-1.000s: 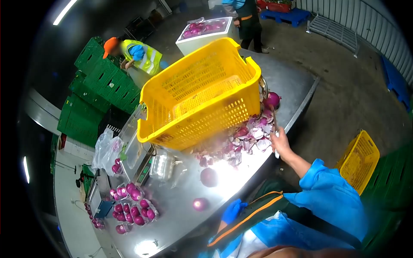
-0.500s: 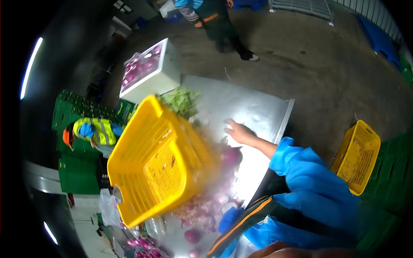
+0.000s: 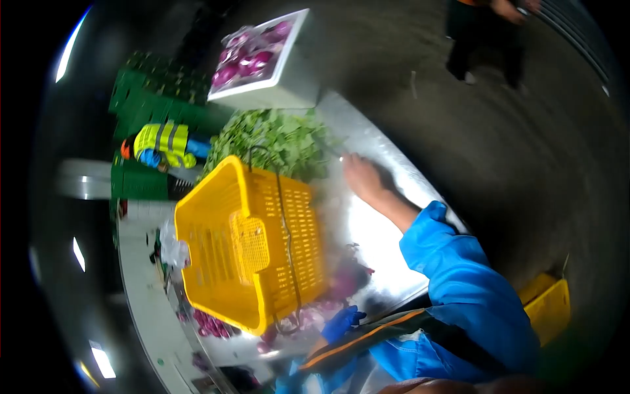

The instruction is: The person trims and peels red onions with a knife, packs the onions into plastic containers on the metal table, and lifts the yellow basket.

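Observation:
My right hand [image 3: 362, 177], bare, is over the metal table [image 3: 387, 226], right of a pile of leafy greens [image 3: 269, 141]. Its fingers are closed on something too blurred to make out. My left hand [image 3: 344, 323], in a blue glove, is low near the table's front edge, its fingers slightly apart and nothing visible in them. Between the greens and my left hand stands a yellow basket [image 3: 303, 230], with no onions visible inside and a thin dark handle along its side. A blurred purple onion [image 3: 344, 282] and peelings [image 3: 315, 312] lie beside it.
A white foam box [image 3: 295, 85] of wrapped purple onions stands beyond the greens. A person in a yellow vest [image 3: 164, 139] is by green crates [image 3: 138, 180] at left. Another person's legs [image 3: 485, 46] show at upper right. A second yellow basket [image 3: 550, 312] is at lower right.
The view has swung, bringing the greens into sight. My right hand has gone from beside the onion, where it held a knife, to the greens. The yellow basket appears turned in view.

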`<state>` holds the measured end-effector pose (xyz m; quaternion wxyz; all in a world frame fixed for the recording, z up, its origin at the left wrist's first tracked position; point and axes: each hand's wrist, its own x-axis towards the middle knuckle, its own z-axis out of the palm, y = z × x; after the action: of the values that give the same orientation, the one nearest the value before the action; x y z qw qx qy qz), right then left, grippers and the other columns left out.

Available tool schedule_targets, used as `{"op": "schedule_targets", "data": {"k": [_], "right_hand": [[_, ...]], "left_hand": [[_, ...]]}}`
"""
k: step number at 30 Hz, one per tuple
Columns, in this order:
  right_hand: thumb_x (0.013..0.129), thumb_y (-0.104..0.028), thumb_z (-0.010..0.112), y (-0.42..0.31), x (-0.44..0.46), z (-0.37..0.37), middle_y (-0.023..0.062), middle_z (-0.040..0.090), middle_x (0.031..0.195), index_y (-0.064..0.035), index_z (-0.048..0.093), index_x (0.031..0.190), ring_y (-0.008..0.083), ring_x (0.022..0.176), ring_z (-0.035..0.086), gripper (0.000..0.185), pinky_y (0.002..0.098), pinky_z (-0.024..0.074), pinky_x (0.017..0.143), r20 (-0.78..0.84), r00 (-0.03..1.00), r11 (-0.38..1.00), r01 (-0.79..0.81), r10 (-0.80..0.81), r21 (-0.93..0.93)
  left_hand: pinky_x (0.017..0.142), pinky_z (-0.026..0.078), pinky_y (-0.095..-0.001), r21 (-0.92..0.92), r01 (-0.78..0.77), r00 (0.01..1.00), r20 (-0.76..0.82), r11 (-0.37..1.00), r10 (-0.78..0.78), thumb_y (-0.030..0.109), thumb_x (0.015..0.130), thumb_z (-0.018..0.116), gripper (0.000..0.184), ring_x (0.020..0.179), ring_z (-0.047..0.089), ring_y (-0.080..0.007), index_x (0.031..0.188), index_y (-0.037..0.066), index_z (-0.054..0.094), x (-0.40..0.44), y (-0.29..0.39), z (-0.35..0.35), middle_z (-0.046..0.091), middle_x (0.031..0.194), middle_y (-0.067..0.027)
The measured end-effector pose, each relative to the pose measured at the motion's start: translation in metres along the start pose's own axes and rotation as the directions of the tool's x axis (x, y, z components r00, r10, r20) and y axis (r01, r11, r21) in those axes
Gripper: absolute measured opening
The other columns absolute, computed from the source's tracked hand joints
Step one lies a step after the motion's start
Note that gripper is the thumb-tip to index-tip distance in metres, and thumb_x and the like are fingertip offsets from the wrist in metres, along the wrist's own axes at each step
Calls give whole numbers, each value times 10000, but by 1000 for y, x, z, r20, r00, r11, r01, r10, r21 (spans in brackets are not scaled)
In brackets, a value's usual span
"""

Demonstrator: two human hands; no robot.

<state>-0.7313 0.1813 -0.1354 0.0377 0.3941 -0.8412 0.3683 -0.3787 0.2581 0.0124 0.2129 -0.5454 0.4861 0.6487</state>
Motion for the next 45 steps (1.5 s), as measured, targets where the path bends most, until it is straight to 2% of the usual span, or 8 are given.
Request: {"op": "schedule_targets", "data": {"k": [5,10,14,21,32,36,40,45], "right_hand": [[868,-64,529,14,27,15,130,632,851,-45,588,1048,279,665,662,190,402,537,526,44,999,988,34,-27,-152],[875,-142,500,25,21,29,149,658,836,-49,625,979,303,691,662,187,447,525,525,273,962,994,8,22,-107],[805,-65,546,-2,-15,18,143,640,860,-7,566,1059,292,747,654,261,427,515,558,-138,990,998,-26,17,-61],[837,-116,567,-38,-88,-92,118,607,821,-31,570,941,251,718,643,134,386,526,569,157,980,955,-71,120,-289],[800,-134,588,-63,-192,-112,133,644,832,-88,642,904,298,863,634,125,475,484,758,91,988,988,-130,122,85],[869,-107,560,-31,-256,-68,175,642,914,-16,646,987,290,887,639,171,405,532,769,614,587,167,-781,528,602],[838,-107,567,-31,-260,-70,148,628,897,-34,638,938,310,878,609,142,423,518,735,493,848,972,-234,195,18],[798,-163,654,-59,-259,-88,168,592,922,-24,632,971,351,943,576,223,468,486,769,282,955,904,201,-94,-379]], "left_hand": [[1073,418,-400,-268,96,995,46,959,-87,380,986,532,607,1271,499,-335,1470,69,339,14,-14,-11,485,1411,-175],[1061,423,-386,18,-155,988,29,988,155,374,986,533,573,1247,518,-308,1442,61,383,62,-52,-31,511,1384,-170],[1056,425,-381,114,-159,986,69,981,152,372,987,533,561,1239,524,-298,1430,56,399,90,-26,-22,521,1373,-167],[1047,428,-373,294,-284,945,249,913,214,368,987,535,541,1224,535,-281,1409,48,426,106,-5,-9,537,1355,-163],[1033,434,-360,351,-386,902,337,853,269,362,987,537,512,1200,551,-254,1375,35,469,100,-19,-1,563,1326,-156],[1028,436,-355,304,-377,910,297,875,289,360,987,537,502,1191,557,-244,1363,30,485,81,-58,-14,572,1315,-153],[1023,438,-351,322,-386,910,285,865,300,357,987,538,493,1183,563,-235,1350,26,501,47,-107,-35,582,1304,-150],[1004,444,-336,152,-574,818,147,804,556,347,986,548,469,1155,578,-209,1309,8,541,7,-186,-56,613,1260,-140]]}}
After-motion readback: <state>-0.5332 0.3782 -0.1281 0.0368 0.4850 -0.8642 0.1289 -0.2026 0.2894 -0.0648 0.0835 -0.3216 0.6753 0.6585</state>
